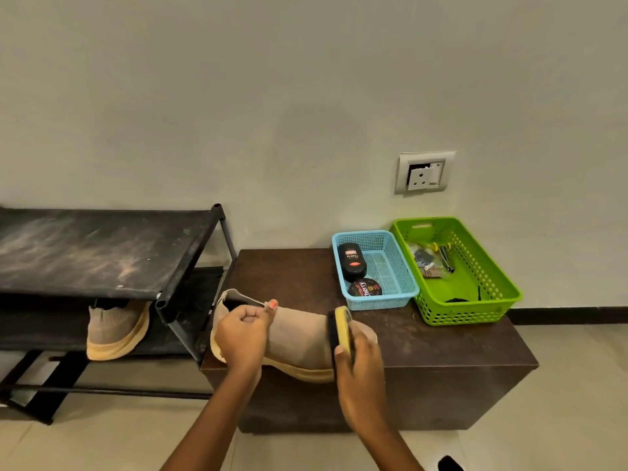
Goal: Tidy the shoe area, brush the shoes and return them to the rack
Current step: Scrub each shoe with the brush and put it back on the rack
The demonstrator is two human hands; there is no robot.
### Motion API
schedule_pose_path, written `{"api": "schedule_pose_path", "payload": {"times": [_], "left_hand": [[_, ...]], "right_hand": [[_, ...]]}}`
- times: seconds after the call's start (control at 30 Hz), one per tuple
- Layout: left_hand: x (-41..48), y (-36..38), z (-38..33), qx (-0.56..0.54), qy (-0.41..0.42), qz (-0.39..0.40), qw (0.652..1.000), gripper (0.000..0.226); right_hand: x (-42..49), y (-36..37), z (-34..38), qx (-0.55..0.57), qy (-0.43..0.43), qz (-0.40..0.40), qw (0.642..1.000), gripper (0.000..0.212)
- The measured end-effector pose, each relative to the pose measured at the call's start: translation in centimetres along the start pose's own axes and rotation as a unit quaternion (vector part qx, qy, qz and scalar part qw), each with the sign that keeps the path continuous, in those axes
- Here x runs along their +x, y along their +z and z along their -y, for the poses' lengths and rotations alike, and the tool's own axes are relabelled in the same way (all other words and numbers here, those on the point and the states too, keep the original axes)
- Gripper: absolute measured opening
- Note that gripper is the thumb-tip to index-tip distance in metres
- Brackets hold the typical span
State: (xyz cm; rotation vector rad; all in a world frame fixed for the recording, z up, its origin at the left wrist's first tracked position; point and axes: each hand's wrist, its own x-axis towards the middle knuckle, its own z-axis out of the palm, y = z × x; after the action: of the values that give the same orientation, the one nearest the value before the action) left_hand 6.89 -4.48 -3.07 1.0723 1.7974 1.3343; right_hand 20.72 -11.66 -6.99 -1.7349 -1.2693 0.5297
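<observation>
A dark brown wooden chest (424,351) stands on the pale tiled floor (560,402) against the wall. On its top lie a beige knit slip-on shoe with a yellowish sole (299,334) along the front left edge, a light blue plastic mesh basket (380,302) towards the back, and a bright green perforated plastic basket (469,311) just beside it at the right end. Just left of the chest, on the same floor, stands a black fabric-and-tube shoe rack (95,249), dusty on top, with a matching beige knit shoe (115,328) on the shelf below.
</observation>
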Motion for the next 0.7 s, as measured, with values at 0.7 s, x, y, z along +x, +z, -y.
{"api": "schedule_pose_path", "payload": {"times": [0.7], "left_hand": [[1.5, 0.8, 2.2, 0.544, 0.411, 0.101, 0.725, 0.022]], "right_hand": [[1.3, 0.2, -2.3, -0.176, -0.075, 0.097, 0.977, 0.059]]}}
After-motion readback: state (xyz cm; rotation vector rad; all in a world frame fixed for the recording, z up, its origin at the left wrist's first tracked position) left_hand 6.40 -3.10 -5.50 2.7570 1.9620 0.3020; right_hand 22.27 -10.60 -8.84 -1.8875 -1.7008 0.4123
